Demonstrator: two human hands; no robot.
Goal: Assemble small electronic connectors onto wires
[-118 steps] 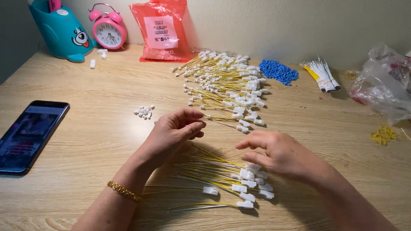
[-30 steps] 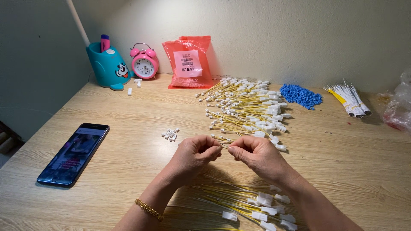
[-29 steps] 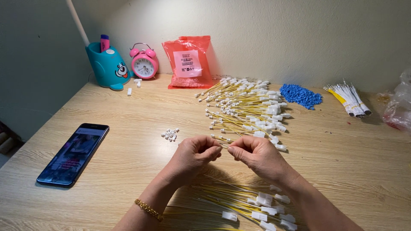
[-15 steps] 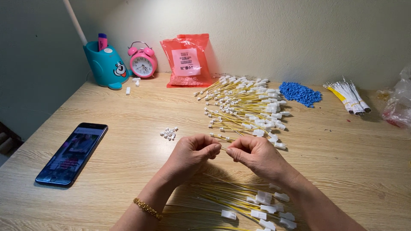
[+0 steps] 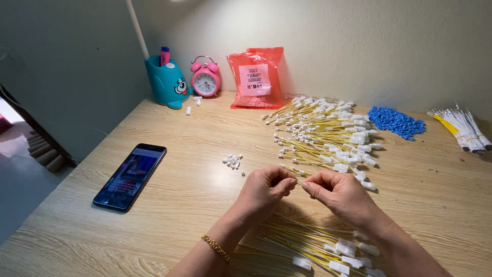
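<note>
Head view shows me my left hand [image 5: 264, 191] and right hand [image 5: 339, 194] brought fingertip to fingertip over the wooden table [image 5: 195, 205], apparently pinching a thin yellow wire [image 5: 299, 180] between them, just above the near wire bundle [image 5: 307, 246] and below the big pile [image 5: 323, 136].

I see my two hands [image 5: 266, 192] [image 5: 341, 194], one phone [image 5: 130, 176], one pink clock [image 5: 205, 81], one red bag [image 5: 255, 78], two big wire piles [image 5: 323, 136] [image 5: 307, 246].
</note>
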